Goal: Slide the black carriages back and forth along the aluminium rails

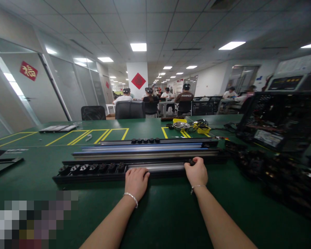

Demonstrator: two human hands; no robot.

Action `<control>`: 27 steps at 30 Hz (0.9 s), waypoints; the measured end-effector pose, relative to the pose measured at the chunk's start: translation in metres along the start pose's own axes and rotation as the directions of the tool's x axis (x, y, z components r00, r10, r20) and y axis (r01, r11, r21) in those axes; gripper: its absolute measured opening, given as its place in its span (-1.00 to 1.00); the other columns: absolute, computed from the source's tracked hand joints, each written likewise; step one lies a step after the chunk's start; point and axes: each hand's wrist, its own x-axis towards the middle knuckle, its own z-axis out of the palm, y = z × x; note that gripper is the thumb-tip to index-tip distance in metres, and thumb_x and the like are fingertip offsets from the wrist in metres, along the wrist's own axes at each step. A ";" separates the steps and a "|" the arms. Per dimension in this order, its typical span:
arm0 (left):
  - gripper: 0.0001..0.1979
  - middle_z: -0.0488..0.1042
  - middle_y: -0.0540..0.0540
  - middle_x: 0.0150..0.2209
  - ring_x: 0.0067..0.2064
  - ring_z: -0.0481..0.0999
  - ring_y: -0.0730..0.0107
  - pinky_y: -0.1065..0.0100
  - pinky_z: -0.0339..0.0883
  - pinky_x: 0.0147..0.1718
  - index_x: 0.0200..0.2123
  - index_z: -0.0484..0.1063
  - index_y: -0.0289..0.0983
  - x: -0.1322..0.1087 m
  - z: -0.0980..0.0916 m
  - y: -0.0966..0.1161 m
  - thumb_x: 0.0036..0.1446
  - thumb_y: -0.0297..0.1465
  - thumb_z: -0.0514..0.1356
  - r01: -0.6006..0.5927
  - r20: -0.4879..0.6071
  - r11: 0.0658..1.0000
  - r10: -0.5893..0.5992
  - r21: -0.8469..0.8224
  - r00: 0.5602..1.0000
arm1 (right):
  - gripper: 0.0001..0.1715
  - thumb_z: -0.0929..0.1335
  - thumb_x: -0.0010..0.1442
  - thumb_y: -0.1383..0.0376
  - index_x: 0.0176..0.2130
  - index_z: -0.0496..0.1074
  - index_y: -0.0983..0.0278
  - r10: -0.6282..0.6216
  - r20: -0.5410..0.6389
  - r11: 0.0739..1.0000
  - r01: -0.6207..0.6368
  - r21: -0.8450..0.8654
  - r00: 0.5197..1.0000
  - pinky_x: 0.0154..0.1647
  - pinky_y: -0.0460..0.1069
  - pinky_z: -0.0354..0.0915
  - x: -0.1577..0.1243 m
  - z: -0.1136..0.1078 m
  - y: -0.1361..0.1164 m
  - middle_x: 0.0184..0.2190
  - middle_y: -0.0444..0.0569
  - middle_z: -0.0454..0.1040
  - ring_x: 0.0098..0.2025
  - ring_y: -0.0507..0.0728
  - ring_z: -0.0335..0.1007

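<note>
A long black rail (93,178) lies across the table in front of me, with a silvery strip along its channel. Several small black socket-like modules (103,168) sit in a row in its left part. My left hand (137,183) rests on the rail just right of that row, fingers closed over it. Toward the rail's right end, my right hand (197,173) pinches a small black module (190,162) between thumb and fingers, at the channel. Whether that module is seated in the channel I cannot tell.
Behind lie blue-and-silver rails (142,148) and a black rail bearing several modules (145,140). A dark heap of modules (277,173) and a black bin (269,136) stand right. A metal dish (181,126) and cables (200,123) lie farther back. People sit beyond the table.
</note>
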 end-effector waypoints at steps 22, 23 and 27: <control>-0.73 0.49 -0.04 -0.23 -0.13 0.39 0.29 0.20 0.11 -0.08 -0.14 0.38 -0.17 0.001 0.002 -0.009 0.12 -0.30 0.02 0.020 -0.057 0.996 -0.025 -0.087 0.998 | -0.49 0.25 -0.15 0.19 -0.16 0.43 0.27 0.191 -0.332 0.940 -0.270 -0.210 0.924 -0.34 0.28 0.19 0.081 -0.073 0.150 -0.11 0.37 0.32 -0.06 0.55 0.17; -0.74 0.49 -0.04 -0.23 -0.14 0.39 0.29 0.20 0.12 -0.08 -0.14 0.38 -0.17 0.002 0.003 -0.010 0.12 -0.31 0.02 0.015 -0.062 0.996 -0.021 -0.093 0.998 | -0.51 0.25 -0.14 0.21 -0.18 0.44 0.29 0.139 -0.393 0.952 -0.232 -0.199 0.909 -0.32 0.30 0.18 0.081 -0.071 0.148 -0.10 0.38 0.31 -0.05 0.55 0.16; -0.75 0.48 -0.06 -0.21 -0.12 0.36 0.27 0.20 0.15 -0.09 -0.15 0.37 -0.21 0.002 0.003 -0.007 0.10 -0.34 0.02 -0.001 -0.125 0.994 -0.013 -0.108 0.992 | -0.51 0.21 -0.07 0.28 -0.13 0.40 0.38 -0.194 -0.480 0.969 0.089 -0.232 0.856 -0.07 0.25 0.16 0.068 -0.059 0.113 -0.10 0.26 0.34 0.01 0.40 0.16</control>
